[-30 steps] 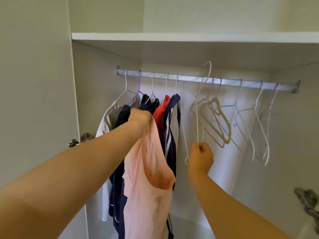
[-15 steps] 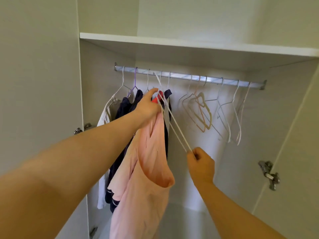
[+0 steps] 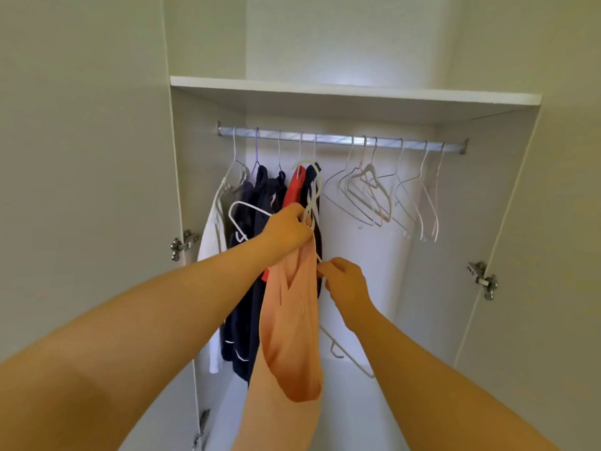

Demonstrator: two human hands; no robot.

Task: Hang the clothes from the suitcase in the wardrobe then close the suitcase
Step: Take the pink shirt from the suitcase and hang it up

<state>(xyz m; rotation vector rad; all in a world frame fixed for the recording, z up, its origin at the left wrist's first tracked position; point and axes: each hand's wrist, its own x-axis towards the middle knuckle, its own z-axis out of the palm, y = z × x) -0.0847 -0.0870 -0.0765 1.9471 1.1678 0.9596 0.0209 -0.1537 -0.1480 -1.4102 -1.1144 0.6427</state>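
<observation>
My left hand [image 3: 287, 229] holds up a pale pink garment [image 3: 289, 323] by its top edge in front of the open wardrobe. A white wire hanger [image 3: 247, 209] sits at that hand, its hook rising beside the fingers and one shoulder sticking out to the left. My right hand [image 3: 344, 281] pinches the hanger's other arm just right of the pink cloth. Behind them white, navy and red clothes [image 3: 260, 196] hang at the left end of the metal rail [image 3: 341, 139]. The suitcase is out of view.
Several empty hangers [image 3: 374, 193] hang on the right half of the rail. A white shelf [image 3: 354, 92] runs above the rail. Both wardrobe doors stand open, with metal hinges [image 3: 183, 244] at left and at right [image 3: 484, 279]. A loose hanger [image 3: 344, 353] lies on the wardrobe floor.
My right hand took the white hanger off the rail and brought it left and down to the pink garment. The camera has drawn back from the wardrobe.
</observation>
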